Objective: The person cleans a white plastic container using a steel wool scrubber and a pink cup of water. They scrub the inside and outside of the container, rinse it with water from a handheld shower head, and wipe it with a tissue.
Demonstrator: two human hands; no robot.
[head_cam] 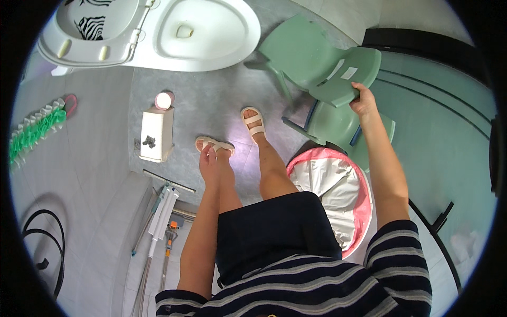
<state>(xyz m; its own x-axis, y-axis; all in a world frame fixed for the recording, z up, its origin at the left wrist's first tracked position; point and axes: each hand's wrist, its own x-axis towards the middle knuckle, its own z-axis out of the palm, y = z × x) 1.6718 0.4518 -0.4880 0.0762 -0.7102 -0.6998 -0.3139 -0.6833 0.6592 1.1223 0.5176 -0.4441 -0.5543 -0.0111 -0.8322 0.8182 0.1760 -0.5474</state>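
My right hand (363,101) grips the backrest edge of a green plastic chair (299,51) with its thumb on top; the fingers beneath are hidden. The chair stands beside the toilet (202,37), whose lid (119,23) is raised. A second green plastic chair (332,121) is partly under the first one's backrest. My left hand (208,159) hangs over my left sandal (227,147), touching neither chair, its fingers slightly bent and nothing seen in it.
A white bin (156,134) with a pink-rimmed roll or cup (164,101) stands near the left wall. Squeegees and mops (158,216) lean behind it. A lined round tub (324,174) is by my right leg. A glass partition (435,130) stands right. A green-and-white scrubber (37,132) hangs left.
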